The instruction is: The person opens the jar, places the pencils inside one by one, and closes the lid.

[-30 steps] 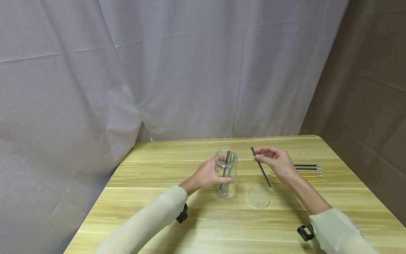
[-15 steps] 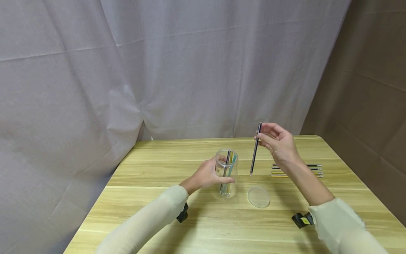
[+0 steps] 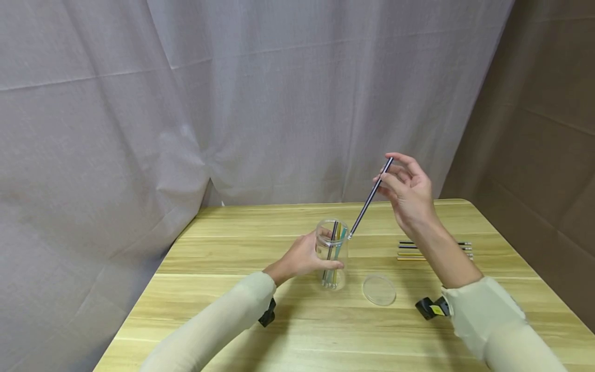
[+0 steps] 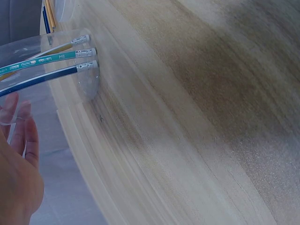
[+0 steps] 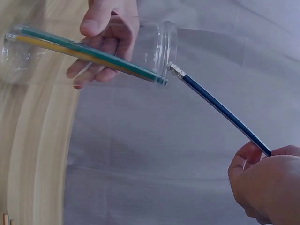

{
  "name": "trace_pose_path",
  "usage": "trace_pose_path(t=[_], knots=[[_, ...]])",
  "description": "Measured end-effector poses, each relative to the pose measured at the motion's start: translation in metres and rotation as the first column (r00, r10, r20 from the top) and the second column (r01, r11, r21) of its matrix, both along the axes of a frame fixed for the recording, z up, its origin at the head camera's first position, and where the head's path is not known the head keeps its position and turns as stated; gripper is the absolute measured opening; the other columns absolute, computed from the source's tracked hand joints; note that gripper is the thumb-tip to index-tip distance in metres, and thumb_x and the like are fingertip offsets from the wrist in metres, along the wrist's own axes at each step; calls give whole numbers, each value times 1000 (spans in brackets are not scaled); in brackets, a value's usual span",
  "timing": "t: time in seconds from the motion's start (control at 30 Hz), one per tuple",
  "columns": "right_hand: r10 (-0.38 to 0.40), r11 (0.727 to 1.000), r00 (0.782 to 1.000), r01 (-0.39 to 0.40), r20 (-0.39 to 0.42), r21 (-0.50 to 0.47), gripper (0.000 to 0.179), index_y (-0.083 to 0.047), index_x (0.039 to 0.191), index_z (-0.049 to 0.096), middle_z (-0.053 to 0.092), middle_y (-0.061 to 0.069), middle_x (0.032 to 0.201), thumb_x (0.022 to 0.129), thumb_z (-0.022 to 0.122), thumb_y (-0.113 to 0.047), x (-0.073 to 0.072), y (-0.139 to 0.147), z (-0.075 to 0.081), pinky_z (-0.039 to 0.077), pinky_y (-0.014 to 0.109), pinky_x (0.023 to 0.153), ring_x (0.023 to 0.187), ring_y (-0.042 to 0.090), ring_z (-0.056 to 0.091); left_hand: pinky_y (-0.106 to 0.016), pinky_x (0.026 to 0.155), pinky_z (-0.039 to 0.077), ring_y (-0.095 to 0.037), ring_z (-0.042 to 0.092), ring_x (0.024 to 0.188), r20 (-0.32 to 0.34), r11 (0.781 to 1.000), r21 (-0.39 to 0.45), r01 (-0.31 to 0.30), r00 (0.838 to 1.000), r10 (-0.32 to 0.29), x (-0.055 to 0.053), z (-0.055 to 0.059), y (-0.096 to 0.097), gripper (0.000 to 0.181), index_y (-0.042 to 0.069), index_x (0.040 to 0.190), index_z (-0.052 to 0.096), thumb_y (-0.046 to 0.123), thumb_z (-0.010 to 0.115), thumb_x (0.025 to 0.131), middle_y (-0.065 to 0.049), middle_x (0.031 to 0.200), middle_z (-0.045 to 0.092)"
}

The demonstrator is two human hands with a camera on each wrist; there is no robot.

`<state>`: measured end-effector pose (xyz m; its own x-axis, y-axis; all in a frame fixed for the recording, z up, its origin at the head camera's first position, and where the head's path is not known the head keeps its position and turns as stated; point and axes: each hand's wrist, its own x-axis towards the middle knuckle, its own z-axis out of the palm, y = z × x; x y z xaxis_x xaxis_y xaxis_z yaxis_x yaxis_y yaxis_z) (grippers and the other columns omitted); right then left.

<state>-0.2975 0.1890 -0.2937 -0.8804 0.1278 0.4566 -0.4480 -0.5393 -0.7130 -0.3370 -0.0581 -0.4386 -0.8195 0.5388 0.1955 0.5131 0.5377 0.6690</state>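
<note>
My left hand (image 3: 304,256) grips a clear plastic jar (image 3: 341,263) that stands upright on the table. Inside the jar lean a dark blue pencil (image 4: 40,80), a teal pencil (image 4: 42,61) and a yellow pencil (image 5: 61,49), eraser ends at the bottom. Beside and above the jar, my right hand (image 3: 411,199) pinches another dark blue pencil (image 3: 371,196) near its upper end. This pencil slants down to the left, its eraser tip close to the jar's rim; whether they touch I cannot tell. In the right wrist view the right hand (image 5: 269,185) holds that same pencil.
A round clear lid (image 3: 379,289) lies on the wooden table (image 3: 325,336), right of the jar. Several dark and yellow pencils (image 3: 409,253) lie in a row farther right, partly behind my right forearm. A grey curtain (image 3: 279,103) hangs behind the table.
My right hand has risen with the dark blue pencil. The pencil has swung so its eraser end now points down-left at the jar's rim. The left hand and jar have stayed in place.
</note>
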Motion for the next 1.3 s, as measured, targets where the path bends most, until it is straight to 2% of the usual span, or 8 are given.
trace_pose_path(t=[0.27, 0.47, 0.67, 0.87, 1.03, 1.3], knots=[[0, 999, 1000, 0, -19, -35, 39, -1, 128, 62, 63, 11, 97, 96, 63, 20, -2, -5, 3, 62, 30, 73, 81, 23, 72, -33, 91, 54, -14, 65, 110, -6, 1000, 0, 2, 1000, -2, 0, 1, 1, 81, 21, 139, 56, 59, 92, 77, 5, 131, 70], [-46, 996, 999, 47, -21, 79, 36, 1, 129, 59, 68, 12, 100, 97, 65, 17, -6, -11, -13, 63, 32, 78, 85, 23, 75, -34, 91, 54, -13, 64, 109, -14, 1000, 0, 5, 1000, -5, 0, 2, 1, 79, 21, 138, 57, 58, 91, 78, 6, 130, 71], [-114, 965, 993, 116, -24, 236, 33, 2, 127, 59, 73, 12, 100, 98, 64, 16, -9, -15, -37, 63, 34, 80, 86, 19, 77, -34, 89, 54, -13, 64, 109, -25, 1000, -3, 0, 1000, 0, 2, 2, 0, 80, 19, 139, 57, 58, 91, 78, 4, 129, 71], [-120, 944, 992, 122, -27, 306, 26, -6, 118, 63, 73, 16, 102, 99, 67, 12, -9, -16, -55, 63, 33, 77, 88, 16, 75, -37, 92, 56, -21, 67, 115, -7, 1000, -1, -8, 1000, 8, 3, 3, 0, 84, 16, 142, 55, 58, 91, 79, 1, 128, 72], [-151, 913, 987, 160, -54, 376, 24, -7, 116, 62, 73, 15, 99, 99, 67, 10, -9, -16, -61, 63, 30, 75, 85, 15, 75, -39, 94, 55, -24, 68, 117, -7, 1000, 2, -9, 1000, 9, 3, 3, -1, 85, 16, 141, 55, 59, 91, 78, 1, 128, 72], [-191, 872, 978, 209, -85, 443, 19, -7, 118, 64, 74, 13, 101, 102, 68, 2, -7, -14, -61, 62, 28, 75, 87, 17, 74, -38, 95, 55, -15, 65, 113, -14, 1000, -5, -16, 1000, 16, 1, 2, -2, 85, 16, 141, 55, 60, 91, 77, 3, 128, 72]])
